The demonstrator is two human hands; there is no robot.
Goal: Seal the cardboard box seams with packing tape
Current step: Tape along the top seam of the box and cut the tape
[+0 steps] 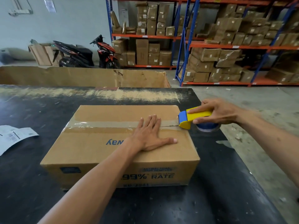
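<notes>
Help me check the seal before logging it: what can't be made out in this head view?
- Centre seam under the left hand: the palm covers it.
- Tape roll: mostly hidden behind the yellow dispenser and right hand.
- Cardboard box far and end seams: face away.
- Paper label: cut by the left edge, print too small.

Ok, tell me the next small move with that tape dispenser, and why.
Probably pull the tape dispenser a little further, past the right edge of the cardboard box, then down the side. The tape strip already covers the centre seam from the left edge to the dispenser, the right hand grips it there, and the left hand lies flat on the seam.
</notes>
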